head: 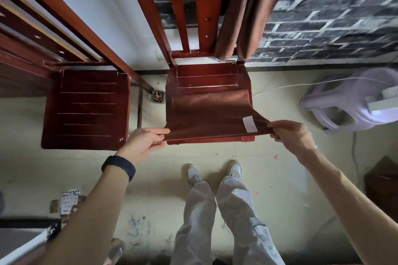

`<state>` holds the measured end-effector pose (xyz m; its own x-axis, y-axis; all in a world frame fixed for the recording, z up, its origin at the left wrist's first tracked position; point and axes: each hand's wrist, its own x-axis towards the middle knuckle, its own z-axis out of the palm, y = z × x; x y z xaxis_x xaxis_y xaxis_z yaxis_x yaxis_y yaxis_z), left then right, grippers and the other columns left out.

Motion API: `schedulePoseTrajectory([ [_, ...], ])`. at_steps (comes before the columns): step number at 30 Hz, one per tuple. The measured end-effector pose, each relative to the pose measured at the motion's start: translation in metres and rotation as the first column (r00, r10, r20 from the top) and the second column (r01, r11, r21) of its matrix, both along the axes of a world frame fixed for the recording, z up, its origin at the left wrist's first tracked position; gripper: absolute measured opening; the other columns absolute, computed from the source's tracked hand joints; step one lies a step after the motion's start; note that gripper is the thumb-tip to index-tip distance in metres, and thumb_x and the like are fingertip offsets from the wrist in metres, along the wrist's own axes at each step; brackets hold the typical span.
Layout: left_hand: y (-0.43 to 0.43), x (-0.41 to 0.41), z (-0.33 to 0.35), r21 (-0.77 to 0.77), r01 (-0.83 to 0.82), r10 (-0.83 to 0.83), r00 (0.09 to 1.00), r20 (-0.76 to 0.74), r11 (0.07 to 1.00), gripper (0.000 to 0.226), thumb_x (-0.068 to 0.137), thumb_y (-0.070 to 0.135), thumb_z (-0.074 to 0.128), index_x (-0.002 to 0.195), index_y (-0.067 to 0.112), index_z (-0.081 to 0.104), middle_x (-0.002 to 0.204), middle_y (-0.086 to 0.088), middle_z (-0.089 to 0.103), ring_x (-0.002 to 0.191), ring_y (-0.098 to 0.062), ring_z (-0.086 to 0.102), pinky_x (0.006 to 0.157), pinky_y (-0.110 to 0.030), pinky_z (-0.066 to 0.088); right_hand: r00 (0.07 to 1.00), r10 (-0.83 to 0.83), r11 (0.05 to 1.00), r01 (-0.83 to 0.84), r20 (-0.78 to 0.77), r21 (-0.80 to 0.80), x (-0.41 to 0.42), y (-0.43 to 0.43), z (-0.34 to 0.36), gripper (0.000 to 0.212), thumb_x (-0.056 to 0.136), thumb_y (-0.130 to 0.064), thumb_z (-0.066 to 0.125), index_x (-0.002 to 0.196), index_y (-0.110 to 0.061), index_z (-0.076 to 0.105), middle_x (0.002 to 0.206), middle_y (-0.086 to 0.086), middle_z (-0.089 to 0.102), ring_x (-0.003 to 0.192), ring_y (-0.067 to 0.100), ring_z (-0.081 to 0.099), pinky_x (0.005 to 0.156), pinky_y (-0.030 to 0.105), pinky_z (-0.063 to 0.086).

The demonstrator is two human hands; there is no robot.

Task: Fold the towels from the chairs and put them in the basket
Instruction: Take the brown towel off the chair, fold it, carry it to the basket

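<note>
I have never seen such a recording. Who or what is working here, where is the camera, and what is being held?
There is no machine here, only a person working with bare hands. The one camera sits on the person's head and looks forward and down, so you look along that person's own body to the floor. The wide lens bends straight lines.

The left hand and the right hand each pinch a near corner of a brown towel. The towel lies spread on the seat of the right chair, and a white label shows near the right hand. A second towel hangs over that chair's back. The left chair stands beside it. A lilac stool is on the floor at the right. No basket is in view.
</note>
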<state>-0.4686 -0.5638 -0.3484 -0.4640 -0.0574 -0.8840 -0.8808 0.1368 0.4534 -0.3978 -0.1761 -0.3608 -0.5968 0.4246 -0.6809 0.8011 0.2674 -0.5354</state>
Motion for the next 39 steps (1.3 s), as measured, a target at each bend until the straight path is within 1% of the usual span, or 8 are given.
schedulePoseTrajectory([
  [3,-0.002,0.000,0.024,-0.102,0.328,-0.336,0.938,-0.081,0.939,0.029,0.084,0.002,0.067,0.109,0.013,0.076,0.110,-0.006,0.072,0.101,-0.014,0.068,0.088,-0.021,0.053,0.956,0.284,0.953,-0.272,-0.079,0.136,0.009,-0.002,0.030,0.034,0.081,-0.010,0.070,0.104,-0.033,0.076,0.083,0.002,0.073,0.077,0.025,0.067,0.067,0.027,0.052],
  [6,-0.001,0.000,0.034,-0.522,0.638,-0.783,0.614,-0.100,0.566,0.024,0.077,0.030,0.078,0.098,0.021,0.076,0.089,0.003,0.070,0.088,-0.017,0.067,0.072,-0.026,0.047,0.790,0.591,0.753,-0.467,-0.165,0.464,0.020,-0.001,0.039,0.030,0.080,-0.010,0.080,0.109,-0.021,0.078,0.084,0.000,0.064,0.073,0.024,0.067,0.071,0.025,0.046],
  [8,0.001,-0.001,0.042,-0.723,0.554,-0.877,0.456,-0.150,0.412,0.014,0.085,0.036,0.073,0.087,0.022,0.076,0.087,0.004,0.061,0.086,-0.023,0.064,0.067,-0.030,0.044,0.708,0.672,0.671,-0.458,-0.217,0.583,0.023,0.004,0.037,0.020,0.084,-0.017,0.079,0.104,-0.021,0.080,0.091,0.004,0.065,0.069,0.028,0.067,0.064,0.032,0.054],
  [11,-0.005,-0.006,0.045,-0.795,0.437,-0.884,0.395,-0.251,0.421,0.020,0.089,0.040,0.069,0.095,0.023,0.077,0.106,0.007,0.056,0.094,-0.017,0.060,0.072,-0.036,0.054,0.625,0.731,0.611,-0.423,-0.273,0.669,0.016,0.011,0.042,0.016,0.084,-0.014,0.079,0.100,-0.015,0.081,0.105,0.010,0.067,0.077,0.031,0.068,0.067,0.040,0.059],
  [18,-0.028,-0.023,0.049,-0.975,0.131,-0.982,-0.031,-0.186,0.180,0.038,0.092,0.044,0.051,0.097,0.019,0.079,0.079,-0.001,0.071,0.086,-0.026,0.061,0.072,-0.039,0.045,0.525,0.789,0.549,-0.372,-0.319,0.748,-0.013,0.022,0.061,0.016,0.079,-0.007,0.083,0.094,-0.012,0.081,0.076,0.009,0.073,0.062,0.034,0.066,0.055,0.036,0.057],
  [24,-0.030,-0.044,0.045,-0.996,0.019,-0.984,-0.151,-0.092,0.090,0.035,0.098,0.038,0.046,0.099,0.019,0.075,0.084,0.000,0.070,0.091,-0.028,0.062,0.080,-0.042,0.040,0.430,0.863,0.449,-0.413,-0.265,0.793,-0.052,0.029,0.059,0.011,0.093,-0.019,0.072,0.096,-0.011,0.078,0.083,0.010,0.070,0.072,0.037,0.063,0.063,0.044,0.058],
  [34,-0.009,-0.139,0.079,-0.977,-0.205,-0.997,-0.047,-0.055,0.063,0.029,0.095,0.039,0.055,0.090,0.018,0.076,0.081,-0.002,0.070,0.084,-0.030,0.059,0.077,-0.041,0.039,0.500,0.814,0.458,-0.243,-0.294,0.855,-0.143,0.030,0.089,0.012,0.094,-0.016,0.069,0.103,-0.011,0.075,0.095,0.012,0.071,0.086,0.041,0.063,0.077,0.046,0.057],
  [39,-0.015,-0.124,0.072,-0.969,-0.214,-0.991,-0.083,-0.107,0.122,0.026,0.093,0.037,0.058,0.092,0.018,0.076,0.085,-0.002,0.070,0.083,-0.031,0.060,0.076,-0.043,0.043,0.496,0.810,0.473,-0.235,-0.314,0.849,-0.130,0.029,0.074,0.014,0.093,-0.020,0.071,0.104,-0.013,0.077,0.097,0.009,0.071,0.089,0.037,0.062,0.078,0.044,0.057],
])
